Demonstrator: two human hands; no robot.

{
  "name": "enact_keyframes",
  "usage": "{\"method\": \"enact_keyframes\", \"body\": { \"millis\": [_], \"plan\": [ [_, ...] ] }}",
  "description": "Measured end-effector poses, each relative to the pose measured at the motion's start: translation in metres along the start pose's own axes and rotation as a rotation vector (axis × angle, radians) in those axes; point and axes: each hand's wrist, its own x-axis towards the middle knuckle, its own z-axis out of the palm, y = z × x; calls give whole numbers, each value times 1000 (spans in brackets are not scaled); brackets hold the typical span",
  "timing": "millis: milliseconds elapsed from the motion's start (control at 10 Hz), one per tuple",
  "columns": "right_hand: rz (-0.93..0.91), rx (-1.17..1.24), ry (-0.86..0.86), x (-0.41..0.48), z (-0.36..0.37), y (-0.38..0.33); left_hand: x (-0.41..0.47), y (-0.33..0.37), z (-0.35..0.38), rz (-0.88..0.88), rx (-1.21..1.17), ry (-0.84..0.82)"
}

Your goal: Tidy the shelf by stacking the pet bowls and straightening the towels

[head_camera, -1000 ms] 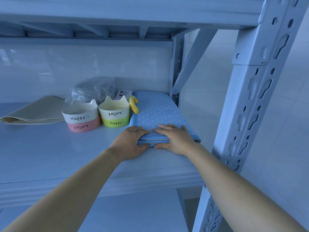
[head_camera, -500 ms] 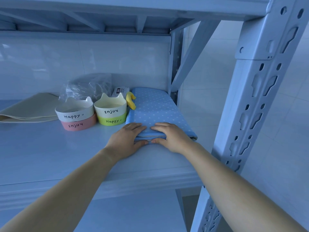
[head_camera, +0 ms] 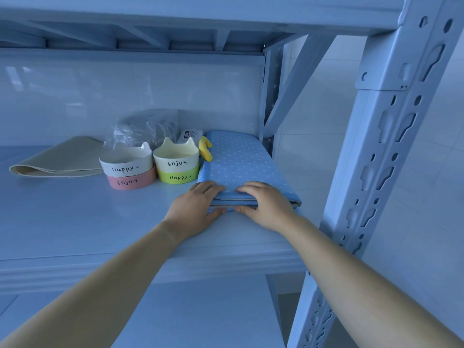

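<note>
**Item in hand:** folded blue polka-dot towel (head_camera: 241, 162), flat on the shelf board (head_camera: 75, 222). Its near edge is under both our hands and its length runs away from the fingertips toward the wall.

**Left hand** (head_camera: 194, 209): fingers curled over the towel's top, thumb tucked under the near edge, pinching the layers.

**Right hand** (head_camera: 266, 207): just beside the left hand, with the same pinch.

**Beyond the left knuckles:** cream bowl (head_camera: 177, 156) sits on the green bowl (head_camera: 178, 177). Further left, the white bowl (head_camera: 126, 163) sits on the pink bowl (head_camera: 131, 181).

**Well left of the left hand:** beige towel (head_camera: 62, 159), loosely folded and lying askew.

**Handling, in our judgement:**
- We move both hands as one so the layers stay aligned.
- We square the near edge to the shelf front.
- We avoid nudging the yellow item (head_camera: 205, 151) beside the towel's far-left edge.
- We press the top flat before we let go.
</note>
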Motion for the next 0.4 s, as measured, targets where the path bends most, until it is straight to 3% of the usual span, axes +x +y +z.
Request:
{"method": "enact_keyframes", "body": {
  "millis": [400],
  "plan": [
    [-50,127,57,-28,-11,-41,-50,18,-45,3,39,98]
  ]
}}
